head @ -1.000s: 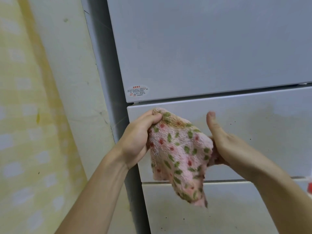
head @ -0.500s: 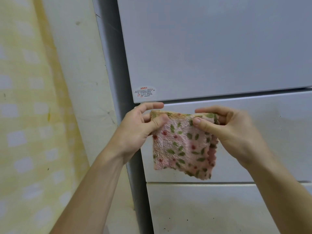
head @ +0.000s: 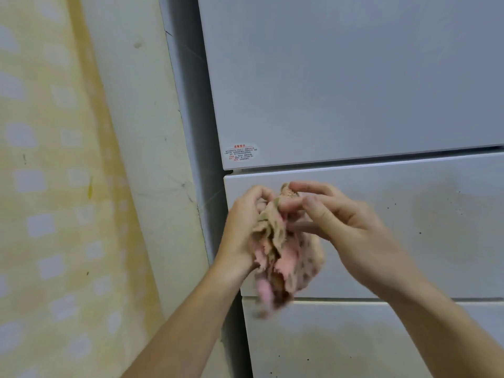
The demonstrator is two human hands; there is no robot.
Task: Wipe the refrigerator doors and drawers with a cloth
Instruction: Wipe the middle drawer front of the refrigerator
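Head view, counted out: one cloth, two hands, one door, two drawer fronts and one sticker.

The single cloth (head: 283, 249), pink with green and red spots, is bunched into a crumpled wad in front of the upper drawer (head: 409, 227), over that drawer's left part. Its blurred lower end hangs down past the drawer's bottom edge. Whether the cloth touches the drawer front cannot be told.

The left hand (head: 242, 230) is at the drawer's left edge, its fingers curled round the left side of the wad and clasping it. The right hand (head: 351, 230) comes in from the drawer's right, thumb and forefinger pinching the top of the cloth, with the other fingers bent in against its side. Both forearms are bare.

Directly above the upper drawer is the one large refrigerator door (head: 341, 77), pale grey, parted from it by a dark gap. A small white sticker (head: 241, 152) with red print sits at the door's lower left corner, just above the drawer's top left corner. Directly below the upper drawer is the lower drawer (head: 341, 342). Both drawer fronts are white and carry small dark specks.

Left of the upper drawer runs a cream wall (head: 141, 132), and farther left a yellow hanging (head: 41, 186) patterned with pale squares.
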